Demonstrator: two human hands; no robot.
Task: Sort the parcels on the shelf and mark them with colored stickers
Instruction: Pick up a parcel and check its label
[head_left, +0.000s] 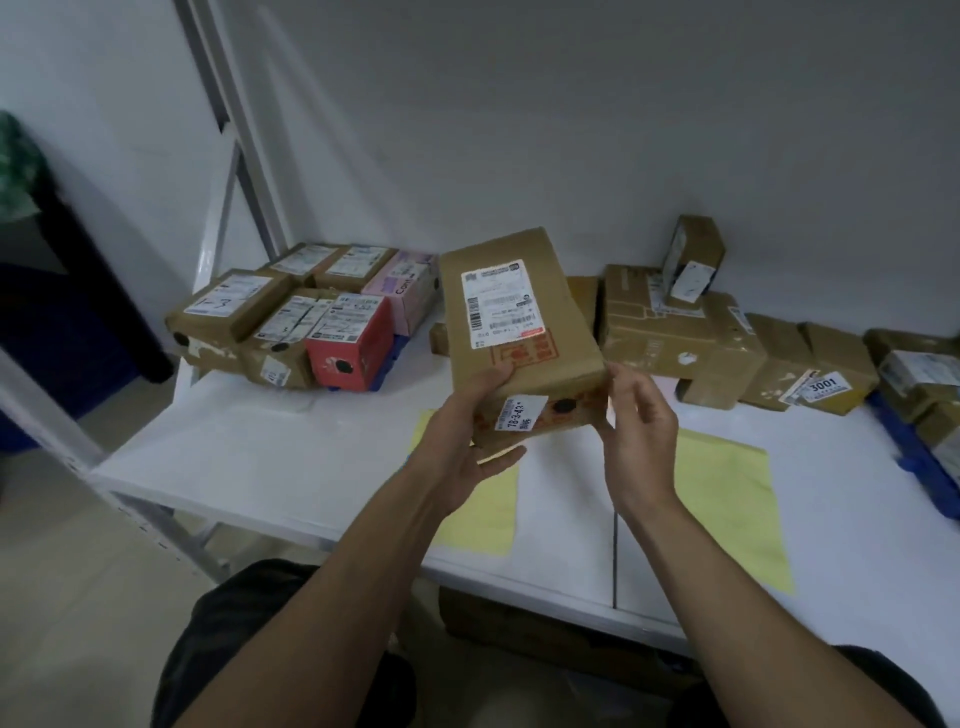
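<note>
A long brown cardboard parcel with a white shipping label on top hangs above the white shelf. Its near end carries a small white tag and a black round sticker. My left hand grips the parcel from below, thumb on its top face. My right hand touches the parcel's near right corner with its fingertips. Two yellow sticker sheets lie on the shelf under my hands, one at the left and one at the right.
A group of parcels with black stickers sits at the back left, among them a red box and a pink box. More brown parcels crowd the back right. Blue trays line the right edge. A metal shelf post rises at the left.
</note>
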